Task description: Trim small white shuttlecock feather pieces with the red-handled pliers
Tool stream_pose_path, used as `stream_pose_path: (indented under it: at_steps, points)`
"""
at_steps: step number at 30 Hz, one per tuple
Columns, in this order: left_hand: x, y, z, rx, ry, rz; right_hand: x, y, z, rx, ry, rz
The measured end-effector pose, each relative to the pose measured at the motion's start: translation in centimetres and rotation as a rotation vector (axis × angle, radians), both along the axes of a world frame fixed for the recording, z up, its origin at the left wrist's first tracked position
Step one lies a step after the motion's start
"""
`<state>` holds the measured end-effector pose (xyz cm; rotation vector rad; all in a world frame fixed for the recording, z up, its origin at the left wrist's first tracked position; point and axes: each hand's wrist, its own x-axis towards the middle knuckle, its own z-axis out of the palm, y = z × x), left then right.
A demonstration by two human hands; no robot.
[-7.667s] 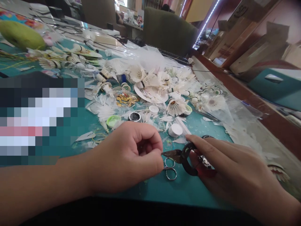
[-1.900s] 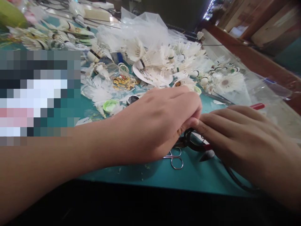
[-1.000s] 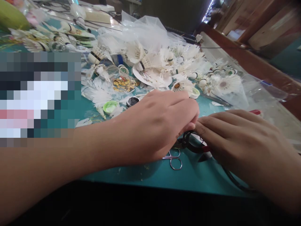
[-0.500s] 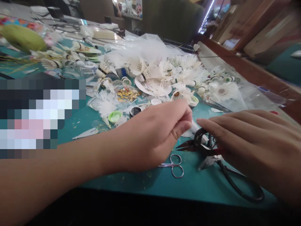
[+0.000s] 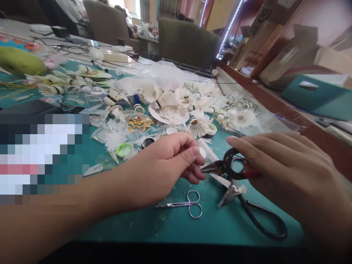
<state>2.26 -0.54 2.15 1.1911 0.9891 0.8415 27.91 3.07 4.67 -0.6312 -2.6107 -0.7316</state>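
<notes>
My left hand (image 5: 162,165) rests on the teal table (image 5: 176,227) with its fingers curled and the thumb pressed onto them. What it pinches is too small to make out. My right hand (image 5: 283,172) lies just to its right, closed over red-handled pointed pliers (image 5: 213,167) whose tip points at the left fingers. Large black scissors (image 5: 255,216) lie under the right hand. Small silver scissors (image 5: 185,204) lie in front of the left hand.
A heap of white shuttlecocks and loose feathers (image 5: 192,106) fills the table's middle. With it are a white plate (image 5: 167,115), a bag of gold bits (image 5: 139,124), a green cap (image 5: 124,149) and clear plastic bags (image 5: 264,124). A wooden ledge (image 5: 275,99) runs along the right.
My left hand has pulled back from over the pliers, so the two hands are apart and the tip shows. The black scissors are uncovered. The camera has tilted up.
</notes>
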Motion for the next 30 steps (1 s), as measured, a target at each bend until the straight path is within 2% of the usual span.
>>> stream_pose_path:
  at_steps: [5,10,16,22,30]
  points:
    - [0.38,0.04,-0.06,-0.049,-0.045,0.054,0.02,0.27,0.09,0.001,-0.04,0.005]
    - [0.71,0.32,0.22,-0.167,-0.077,0.129,-0.04,0.3,-0.03,0.002,-0.043,-0.004]
    - [0.77,0.54,0.32,-0.246,-0.147,0.148,-0.13,0.13,0.17,-0.009,-0.056,-0.013]
    - [0.72,0.47,0.24,-0.262,-0.155,0.154,-0.02,0.24,0.1,0.007,-0.042,-0.027]
    - [0.78,0.4,0.38,-0.222,-0.111,0.173,0.49,0.24,-0.43,-0.061,-0.026,-0.073]
